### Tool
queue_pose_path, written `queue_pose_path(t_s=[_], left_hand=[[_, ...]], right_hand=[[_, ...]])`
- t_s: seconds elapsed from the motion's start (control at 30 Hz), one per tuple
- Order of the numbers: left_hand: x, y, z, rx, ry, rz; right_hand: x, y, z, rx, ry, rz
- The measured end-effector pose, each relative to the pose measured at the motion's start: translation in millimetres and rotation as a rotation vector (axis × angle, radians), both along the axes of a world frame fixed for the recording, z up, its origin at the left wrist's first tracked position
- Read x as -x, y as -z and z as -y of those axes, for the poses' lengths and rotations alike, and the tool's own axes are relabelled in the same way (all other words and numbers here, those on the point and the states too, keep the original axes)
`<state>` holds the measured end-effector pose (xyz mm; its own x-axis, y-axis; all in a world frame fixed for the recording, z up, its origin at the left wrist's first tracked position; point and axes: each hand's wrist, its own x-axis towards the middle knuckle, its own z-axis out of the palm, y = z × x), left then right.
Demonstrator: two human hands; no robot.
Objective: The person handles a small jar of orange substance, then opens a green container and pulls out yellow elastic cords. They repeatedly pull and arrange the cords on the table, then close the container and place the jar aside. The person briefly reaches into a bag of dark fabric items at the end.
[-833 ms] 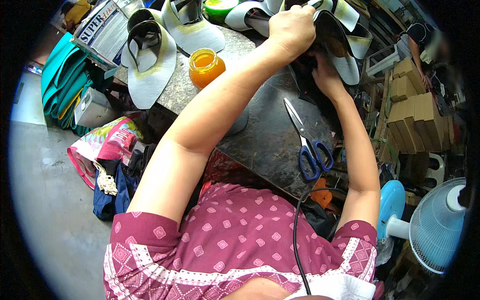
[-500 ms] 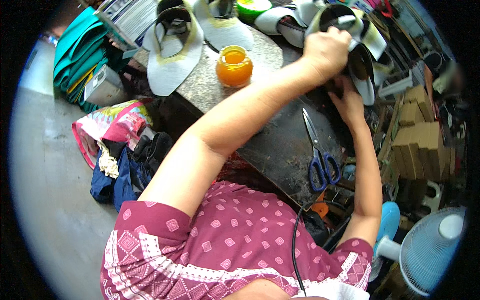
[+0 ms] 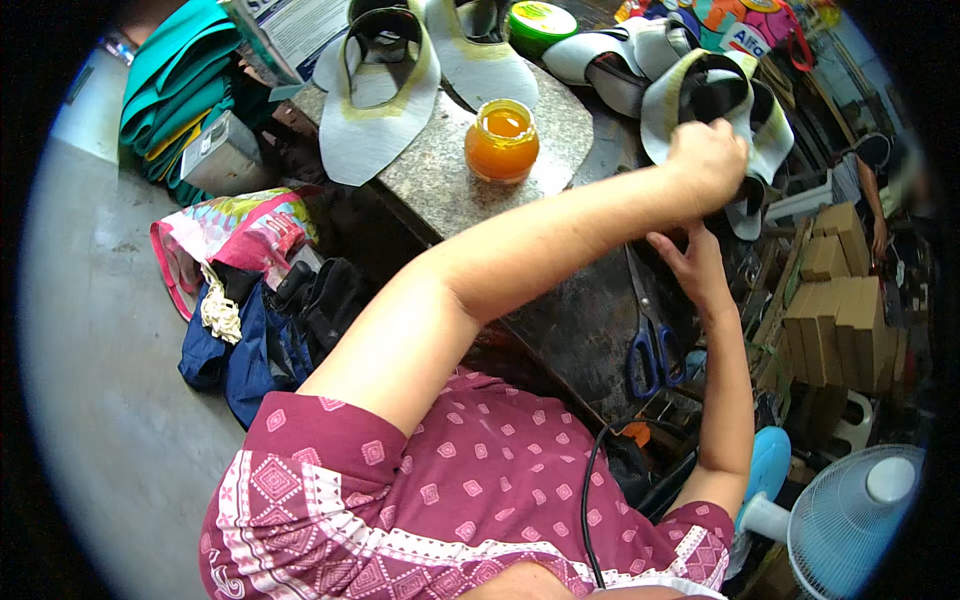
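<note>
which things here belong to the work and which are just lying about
Probably in the work:
- pale shoe uppers, by the left hand
- amber jar
- scissors

Apparently just lying about:
- folded green fabric
- cardboard boxes
- fan

From my remote seat I'm seeing pale grey shoe uppers (image 3: 664, 112) with blotchy yellowish edging and black linings. The jar (image 3: 502, 152) is bright amber-orange, sitting on a grey speckled slab (image 3: 425, 190), while the tabletop (image 3: 565, 335) is scuffed black. I've got scissors (image 3: 643, 362) with navy-blue handles and silvery blades, plus a vivid green tub (image 3: 540, 38). The shirt (image 3: 490, 445) is maroon with pink diamonds and white patterned bands. Folded cloth (image 3: 165, 95) is teal, the fan (image 3: 858, 525) white and light blue.
</note>
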<state>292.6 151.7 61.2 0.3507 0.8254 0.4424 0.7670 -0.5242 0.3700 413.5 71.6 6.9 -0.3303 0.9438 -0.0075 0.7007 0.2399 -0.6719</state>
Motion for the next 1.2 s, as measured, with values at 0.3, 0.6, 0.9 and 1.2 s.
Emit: queue_pose_path(t_s=[0.3, 0.6, 0.9, 1.2], left_hand=[[28, -6, -18, -0.017, -0.029, 0.122], [20, 4, -13, -0.046, -0.027, 0.143], [15, 30, -13, -0.096, -0.093, 0.148], [30, 53, 45, 0.01, 0.147, -0.103]], right_hand=[[-11, -17, 4, -0.516, -0.002, -0.026], [-54, 8, -60, -0.934, 0.37, 0.169], [-69, 1, -28, -0.447, 0.313, -0.104], [-61, -58, 47, -0.583, 0.016, -0.498]])
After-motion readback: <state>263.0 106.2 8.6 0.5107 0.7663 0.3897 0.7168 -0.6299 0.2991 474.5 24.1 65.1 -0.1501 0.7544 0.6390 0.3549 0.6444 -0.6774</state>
